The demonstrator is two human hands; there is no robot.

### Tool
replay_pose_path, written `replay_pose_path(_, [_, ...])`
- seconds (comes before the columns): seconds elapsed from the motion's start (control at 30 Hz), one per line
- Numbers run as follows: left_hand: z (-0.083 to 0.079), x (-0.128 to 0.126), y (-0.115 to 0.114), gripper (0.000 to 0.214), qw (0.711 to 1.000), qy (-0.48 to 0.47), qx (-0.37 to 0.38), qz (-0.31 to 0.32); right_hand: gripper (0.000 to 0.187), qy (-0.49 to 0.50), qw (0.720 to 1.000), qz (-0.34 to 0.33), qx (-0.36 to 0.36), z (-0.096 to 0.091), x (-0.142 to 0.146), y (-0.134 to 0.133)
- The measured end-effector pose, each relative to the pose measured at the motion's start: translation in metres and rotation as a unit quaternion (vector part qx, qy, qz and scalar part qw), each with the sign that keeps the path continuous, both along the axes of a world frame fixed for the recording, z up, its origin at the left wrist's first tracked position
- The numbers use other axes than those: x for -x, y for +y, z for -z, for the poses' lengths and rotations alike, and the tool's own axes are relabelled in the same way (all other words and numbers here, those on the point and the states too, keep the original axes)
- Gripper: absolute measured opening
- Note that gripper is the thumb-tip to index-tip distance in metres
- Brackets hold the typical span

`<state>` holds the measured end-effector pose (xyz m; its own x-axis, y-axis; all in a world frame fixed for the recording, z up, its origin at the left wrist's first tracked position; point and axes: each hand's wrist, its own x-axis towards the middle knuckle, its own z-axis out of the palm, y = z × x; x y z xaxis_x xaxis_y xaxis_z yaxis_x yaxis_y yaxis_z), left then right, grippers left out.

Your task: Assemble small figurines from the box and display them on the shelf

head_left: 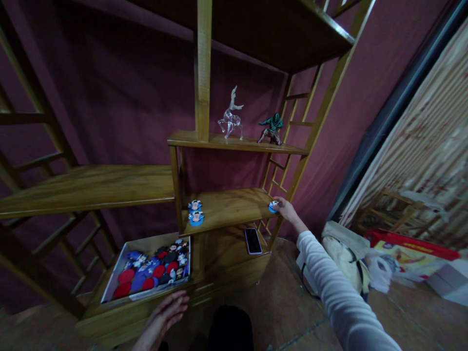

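My right hand (286, 209) reaches out to the right end of the middle wooden shelf (228, 208), fingers pinched on a small blue figure disc (272, 206) resting there. Two similar blue figure discs (195, 213) stand at the shelf's left end. My left hand (168, 312) hangs open with fingers stretched, just in front of a white tray (109, 286) filled with several red, blue and dark discs and small figures. The tray sits on the bottom ledge of the shelf unit.
A phone (253, 241) lies on the bottom shelf under the middle one. A glass deer (230, 118) and a green figurine (272, 129) stand on the upper shelf. Bags (347, 256), a red box (413, 246) and a wooden rack (391, 214) clutter the floor at right.
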<state>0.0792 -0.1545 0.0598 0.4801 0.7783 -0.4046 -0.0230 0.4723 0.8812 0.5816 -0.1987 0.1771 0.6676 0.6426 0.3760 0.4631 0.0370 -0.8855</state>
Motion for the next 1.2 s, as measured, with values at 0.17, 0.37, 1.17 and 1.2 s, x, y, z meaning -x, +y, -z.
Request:
replay_pose_path(0.17, [-0.003, 0.002, -0.003, 0.057, 1.0, -0.01, -0.005, 0.005, 0.024, -0.034, 0.998, -0.018, 0.043, -0.002, -0.008, 0.001])
replay_pose_path(0.37, [0.006, 0.004, 0.001, 0.059, 1.0, -0.004, -0.02, 0.01, 0.025, -0.006, 0.999, -0.034, 0.031, 0.0, -0.01, 0.005])
replay_pose_path(1.17, [0.033, 0.014, 0.022, 0.054, 0.999, 0.032, -0.01, 0.031, 0.02, -0.022, 0.98, -0.082, 0.182, -0.008, -0.028, 0.009])
replay_pose_path(1.2, [0.036, 0.015, 0.024, 0.054, 0.999, 0.03, -0.013, 0.035, 0.021, -0.022, 0.979, -0.083, 0.185, -0.009, -0.028, 0.008])
